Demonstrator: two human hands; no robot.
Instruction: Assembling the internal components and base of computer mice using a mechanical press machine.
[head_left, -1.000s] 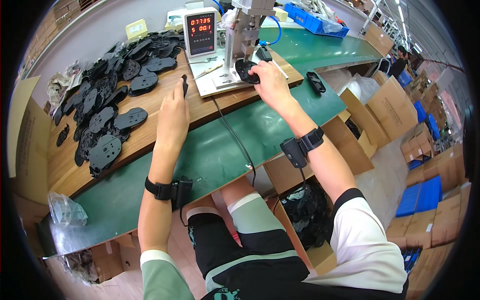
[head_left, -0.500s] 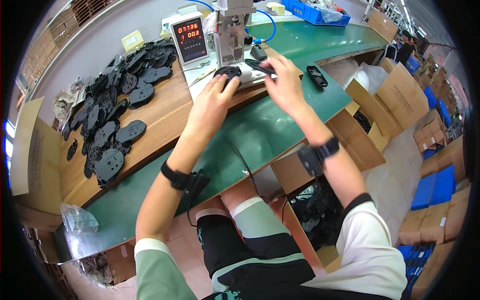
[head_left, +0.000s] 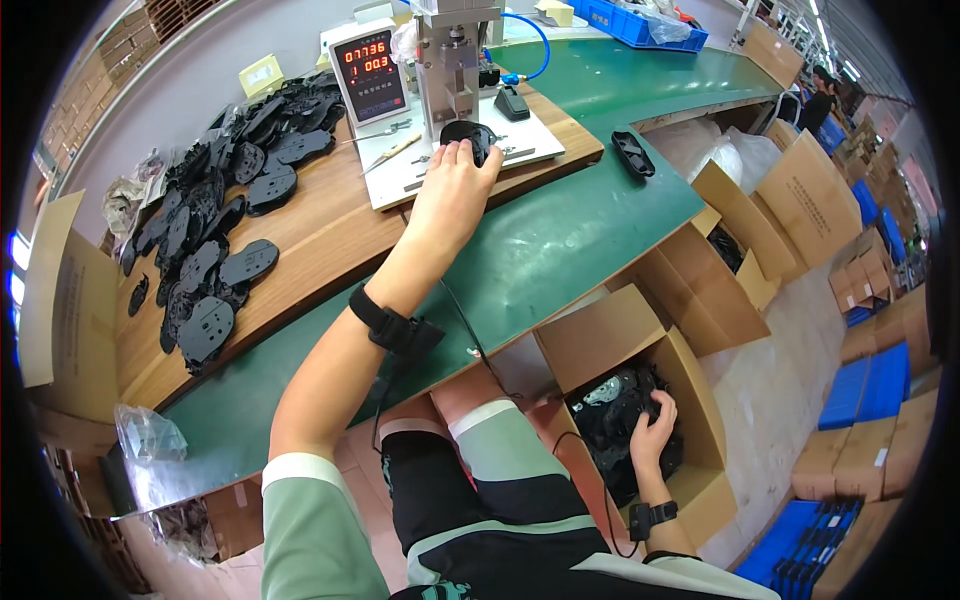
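My left hand (head_left: 462, 178) is closed on a rounded black plastic shell (head_left: 470, 136), its fingers along the near edge. The shell is at the white base plate (head_left: 410, 178), just below the metal press (head_left: 447, 75). Whether it rests in the fixture is hidden by my fingers. Low on the right, my right hand (head_left: 652, 438) reaches into an open cardboard box (head_left: 708, 420). Its fingers are bent but apart, over black plastic parts (head_left: 610, 440) heaped in the box. No part shows clearly in that hand.
A pile of flat black plastic pieces (head_left: 205, 325) covers the wooden board's left side. A counter box with a red display (head_left: 370, 72) stands beside the press. Tweezers (head_left: 392, 153) lie on the plate. A black oval tray-like part (head_left: 632, 154) sits on the green table (head_left: 540, 240).
My right hand has left the press with the black part it held and dropped down right into the box. My left hand has shifted slightly right, still holding a black shell at the press.
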